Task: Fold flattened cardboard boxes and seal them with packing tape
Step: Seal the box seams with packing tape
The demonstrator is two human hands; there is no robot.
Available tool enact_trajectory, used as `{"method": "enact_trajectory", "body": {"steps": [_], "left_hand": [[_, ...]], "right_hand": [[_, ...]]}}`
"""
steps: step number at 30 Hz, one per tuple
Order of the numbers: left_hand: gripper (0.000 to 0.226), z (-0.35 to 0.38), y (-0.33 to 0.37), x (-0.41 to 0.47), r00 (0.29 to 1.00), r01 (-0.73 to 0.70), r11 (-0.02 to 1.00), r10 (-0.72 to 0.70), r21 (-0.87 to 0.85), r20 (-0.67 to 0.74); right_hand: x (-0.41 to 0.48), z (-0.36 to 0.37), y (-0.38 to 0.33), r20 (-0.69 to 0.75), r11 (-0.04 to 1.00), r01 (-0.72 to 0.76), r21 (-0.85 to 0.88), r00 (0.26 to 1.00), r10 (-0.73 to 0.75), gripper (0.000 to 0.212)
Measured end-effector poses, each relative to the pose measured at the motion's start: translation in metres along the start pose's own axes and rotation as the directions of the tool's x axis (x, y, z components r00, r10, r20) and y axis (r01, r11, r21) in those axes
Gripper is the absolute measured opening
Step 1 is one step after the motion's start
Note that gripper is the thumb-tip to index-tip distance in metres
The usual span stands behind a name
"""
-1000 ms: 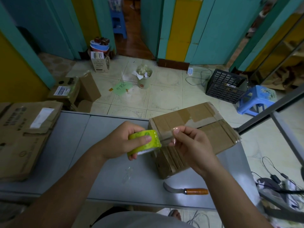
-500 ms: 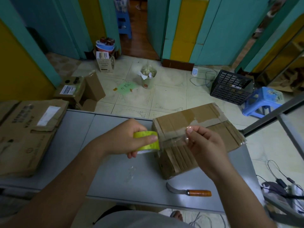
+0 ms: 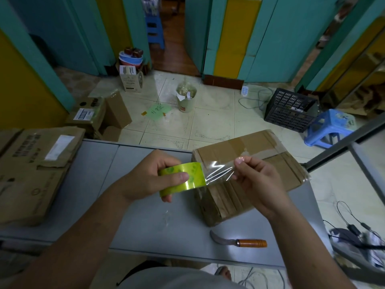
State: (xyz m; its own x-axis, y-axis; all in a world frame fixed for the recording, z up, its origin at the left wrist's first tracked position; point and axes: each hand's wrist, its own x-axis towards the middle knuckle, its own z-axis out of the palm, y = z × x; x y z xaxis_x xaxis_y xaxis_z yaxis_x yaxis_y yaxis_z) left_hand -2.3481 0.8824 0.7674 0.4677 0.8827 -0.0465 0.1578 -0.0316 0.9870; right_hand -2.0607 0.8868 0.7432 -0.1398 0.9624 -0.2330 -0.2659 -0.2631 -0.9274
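A folded cardboard box (image 3: 260, 155) stands on the grey table (image 3: 100, 176), right of centre, with old tape across its top. My left hand (image 3: 150, 176) grips a yellow-green roll of clear packing tape (image 3: 183, 180) just left of the box. My right hand (image 3: 256, 180) pinches the free end of the tape strip (image 3: 220, 172), which stretches from the roll over the box's near left corner. Both hands hover above the table in front of the box.
A stack of flattened cardboard boxes (image 3: 31, 167) lies at the table's left end. A curved knife with an orange handle (image 3: 239, 241) lies near the front edge. On the floor beyond are open boxes (image 3: 100, 115), a bucket (image 3: 186, 99), a black crate (image 3: 289, 110) and a blue stool (image 3: 331, 128).
My right hand has pulled the tape end to the right, away from the roll, so a longer clear strip now spans between the hands. The left hand has held the roll in place.
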Motion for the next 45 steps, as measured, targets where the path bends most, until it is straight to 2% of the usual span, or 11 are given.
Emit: {"method": "enact_trajectory", "body": {"steps": [11,15,20,23,25,29,32,35,39,43,45], "left_hand": [[0.034,0.001,-0.01,0.013,0.99,0.141,0.939,-0.131,0.315,-0.05],[0.037,-0.005,-0.016,0.014,0.981,0.195,0.852,-0.173,0.486,-0.091],[0.049,-0.009,-0.019,0.011,0.963,0.268,0.767,-0.211,0.583,-0.165],[0.062,-0.011,-0.017,0.018,0.947,0.305,0.665,-0.134,0.682,-0.293],[0.065,-0.015,-0.021,0.025,0.944,0.303,0.612,-0.091,0.731,-0.316],[0.055,-0.025,-0.028,0.05,0.973,0.231,0.623,-0.163,0.747,-0.165],[0.096,-0.028,-0.028,0.078,0.958,0.118,0.499,-0.284,0.859,0.033],[0.101,-0.027,-0.024,0.11,0.899,0.041,0.442,-0.407,0.896,0.16],[0.071,-0.036,-0.029,0.137,0.8,-0.036,0.546,-0.487,0.837,0.352],[0.067,-0.041,-0.037,0.137,0.782,-0.01,0.664,-0.461,0.748,0.42],[0.065,-0.039,-0.038,0.129,0.79,-0.002,0.672,-0.453,0.74,0.414]], "right_hand": [[-0.019,0.018,-0.008,-0.064,0.913,0.177,-0.367,0.975,-0.215,0.014],[-0.029,0.015,-0.02,-0.095,0.894,0.197,-0.403,0.962,-0.254,0.007],[-0.045,0.029,-0.03,-0.033,0.846,0.255,-0.468,0.952,-0.305,0.005],[-0.05,0.034,-0.031,-0.064,0.858,0.269,-0.437,0.943,-0.328,0.005],[-0.051,0.032,-0.024,-0.136,0.892,0.237,-0.386,0.941,-0.309,0.012],[-0.059,0.023,0.02,-0.365,0.98,0.058,-0.19,0.922,-0.125,0.018],[-0.068,0.023,0.05,-0.517,1.0,-0.007,-0.029,0.856,-0.009,0.022],[-0.073,0.028,0.063,-0.604,1.0,-0.02,0.011,0.797,0.023,0.01],[-0.07,0.035,0.067,-0.642,0.999,0.015,0.046,0.766,0.018,0.01],[-0.064,0.028,0.066,-0.652,0.996,0.043,0.084,0.758,0.022,0.011],[-0.063,0.021,0.065,-0.661,0.998,0.058,0.0,0.749,-0.043,0.01]]}}
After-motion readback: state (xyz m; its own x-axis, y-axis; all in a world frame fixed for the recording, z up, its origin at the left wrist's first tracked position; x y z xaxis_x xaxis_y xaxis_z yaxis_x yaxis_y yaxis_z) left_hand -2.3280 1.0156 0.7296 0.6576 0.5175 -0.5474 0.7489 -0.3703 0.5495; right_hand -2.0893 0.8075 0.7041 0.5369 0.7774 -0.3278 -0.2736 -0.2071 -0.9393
